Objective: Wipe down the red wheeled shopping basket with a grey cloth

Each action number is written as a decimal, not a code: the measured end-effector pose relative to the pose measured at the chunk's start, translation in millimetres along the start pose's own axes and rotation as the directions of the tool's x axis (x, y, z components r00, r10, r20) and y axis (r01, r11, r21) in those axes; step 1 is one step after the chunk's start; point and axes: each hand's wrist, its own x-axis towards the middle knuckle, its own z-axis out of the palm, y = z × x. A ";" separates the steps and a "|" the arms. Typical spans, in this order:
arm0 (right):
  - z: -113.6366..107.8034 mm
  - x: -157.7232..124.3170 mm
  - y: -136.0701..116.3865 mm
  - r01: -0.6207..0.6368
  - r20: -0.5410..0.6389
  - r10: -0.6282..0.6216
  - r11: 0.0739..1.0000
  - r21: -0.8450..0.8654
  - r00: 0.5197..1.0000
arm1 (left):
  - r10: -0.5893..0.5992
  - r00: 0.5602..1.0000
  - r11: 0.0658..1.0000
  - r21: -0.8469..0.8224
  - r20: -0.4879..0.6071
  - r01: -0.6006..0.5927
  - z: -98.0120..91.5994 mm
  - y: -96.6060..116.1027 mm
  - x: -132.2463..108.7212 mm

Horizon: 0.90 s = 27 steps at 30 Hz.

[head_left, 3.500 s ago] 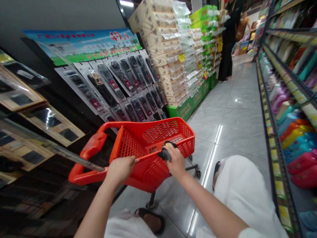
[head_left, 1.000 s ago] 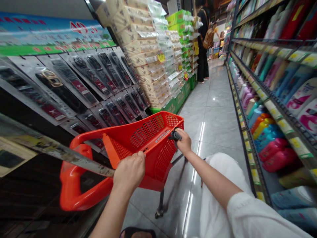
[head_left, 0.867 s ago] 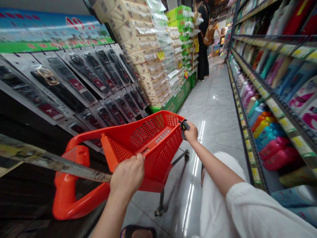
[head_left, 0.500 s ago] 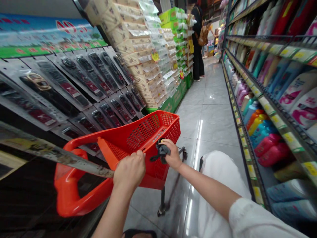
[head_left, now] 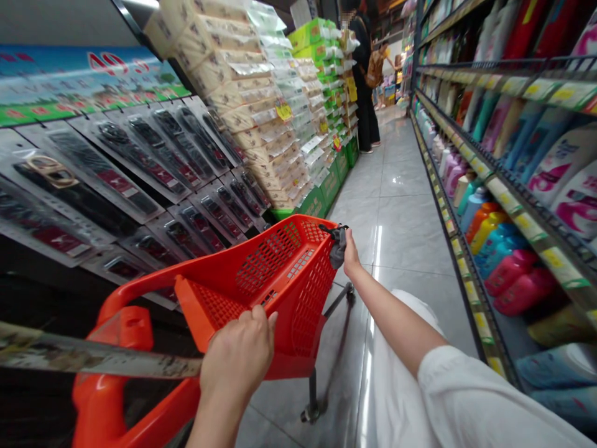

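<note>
My left hand (head_left: 239, 348) is closed in a fist at the near rim of a red plastic shopping cart (head_left: 298, 298). A worn, stained flat bar (head_left: 107, 354) runs from the left edge of the view across the cart's handle into this fist. Its far end is hidden by the hand. My right hand (head_left: 352, 254), reaching forward, is closed around a bunched dark grey cloth (head_left: 337, 247) with thin black loops. This cloth lies against the front right corner of the cart. Inside, the perforated basket shows bare red walls.
Packaged belts (head_left: 125, 158) hang at the left under a price banner (head_left: 93, 81). Stacked tissue packs (head_left: 261, 106) stand beyond them. Bottles (head_left: 513, 274) fill the shelving on the right. A person in black (head_left: 366, 74) stands down the tiled aisle (head_left: 401, 186).
My right hand and the grey cloth have moved forward and right, to the cart's front corner. My left hand has shifted slightly left and down; the bar's left end sits lower.
</note>
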 end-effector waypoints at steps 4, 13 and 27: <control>4.6 -2.7 19.7 0.059 -0.095 -0.077 0.981 -0.184 0.992 | -0.007 1.000 1.000 0.030 0.022 0.006 -2.6 3.2 0.6; -7.6 -22.2 52.7 -0.253 -0.299 0.232 0.967 -0.032 0.926 | 0.026 0.996 0.994 0.105 -0.087 -0.016 -1.0 3.1 -2.4; -16.1 -59.4 59.1 -0.284 -0.317 0.232 0.950 -0.127 0.920 | 0.086 0.985 0.986 0.156 -0.150 -0.062 1.3 3.5 2.0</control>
